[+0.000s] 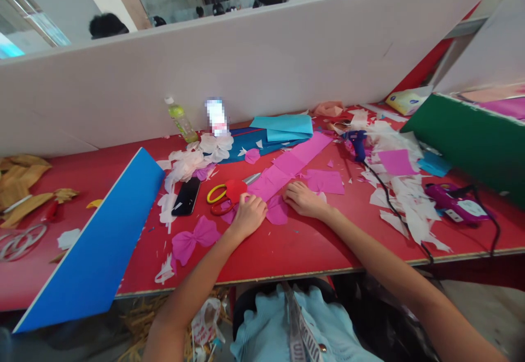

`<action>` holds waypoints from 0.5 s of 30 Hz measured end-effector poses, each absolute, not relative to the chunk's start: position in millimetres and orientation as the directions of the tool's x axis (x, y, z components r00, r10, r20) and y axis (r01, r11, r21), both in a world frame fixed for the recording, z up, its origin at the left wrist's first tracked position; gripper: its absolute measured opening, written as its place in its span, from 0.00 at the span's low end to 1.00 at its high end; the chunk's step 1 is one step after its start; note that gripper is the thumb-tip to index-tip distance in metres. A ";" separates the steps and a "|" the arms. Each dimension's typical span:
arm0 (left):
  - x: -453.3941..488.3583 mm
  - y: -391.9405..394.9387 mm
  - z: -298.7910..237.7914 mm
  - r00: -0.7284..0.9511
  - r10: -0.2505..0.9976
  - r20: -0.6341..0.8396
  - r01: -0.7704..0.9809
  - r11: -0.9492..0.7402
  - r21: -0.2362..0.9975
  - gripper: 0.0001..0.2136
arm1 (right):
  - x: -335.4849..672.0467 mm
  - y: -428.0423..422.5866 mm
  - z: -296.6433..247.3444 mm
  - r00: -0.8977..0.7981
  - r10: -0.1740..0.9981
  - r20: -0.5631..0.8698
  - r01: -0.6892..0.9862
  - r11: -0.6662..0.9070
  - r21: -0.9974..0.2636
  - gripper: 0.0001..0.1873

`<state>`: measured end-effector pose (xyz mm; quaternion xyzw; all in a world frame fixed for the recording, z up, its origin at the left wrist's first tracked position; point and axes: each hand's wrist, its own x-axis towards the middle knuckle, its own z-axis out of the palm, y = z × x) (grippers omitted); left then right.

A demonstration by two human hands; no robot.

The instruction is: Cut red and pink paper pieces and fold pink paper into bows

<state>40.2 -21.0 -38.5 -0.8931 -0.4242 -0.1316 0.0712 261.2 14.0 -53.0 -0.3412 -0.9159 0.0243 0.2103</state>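
Between my hands lies a rounded piece of pink crepe paper (278,210) on the red table. My left hand (248,215) has curled fingers at its left edge, and my right hand (303,199) pinches its right edge; the fingertips are partly hidden. Just beyond, a long pink crepe strip (283,168) runs away to the upper right. Scissors (229,193) with red and yellow handles lie left of my left hand. Nearer the front edge is a pink bow-shaped piece (196,239). A square pink piece (326,181) lies beyond my right hand.
A black phone (186,196), white paper petals (186,162) and a bottle (181,120) stand or lie at left. Blue (102,247) and green (471,143) panels flank the space. At right are a blue glue gun (357,144), its cord, white scraps and a purple device (457,203).
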 end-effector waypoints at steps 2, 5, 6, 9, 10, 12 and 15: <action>42.7 -22.8 -39.7 0.575 0.757 0.311 0.800 -0.599 -0.021 0.08 | 259.8 11.5 -49.9 -0.661 0.644 0.386 0.623 0.757 -0.198 0.12; 46.1 -24.9 -41.7 0.538 0.777 0.328 0.825 -0.565 -0.014 0.07 | 251.6 4.3 -46.9 -0.678 0.630 0.379 0.591 0.773 -0.228 0.10; 46.5 -25.1 -42.0 0.532 0.780 0.328 0.828 -0.560 -0.011 0.07 | 248.0 1.9 -46.8 -0.687 0.620 0.378 0.578 0.782 -0.231 0.10; 44.7 -24.0 -40.9 0.544 0.782 0.306 0.822 -0.570 -0.004 0.07 | 239.8 -2.9 -48.6 -0.734 0.580 0.353 0.530 0.815 -0.236 0.09; 43.3 -23.2 -39.9 0.559 0.776 0.292 0.811 -0.585 0.000 0.07 | 238.5 -3.4 -49.5 -0.743 0.573 0.345 0.522 0.819 -0.236 0.08; 40.3 -21.6 -37.5 0.597 0.757 0.266 0.784 -0.621 0.007 0.07 | 238.4 -3.3 -50.8 -0.744 0.577 0.338 0.525 0.817 -0.237 0.08; 36.4 -19.7 -34.3 0.642 0.726 0.246 0.748 -0.664 0.009 0.07 | 240.9 -2.4 -51.1 -0.728 0.597 0.337 0.544 0.802 -0.246 0.08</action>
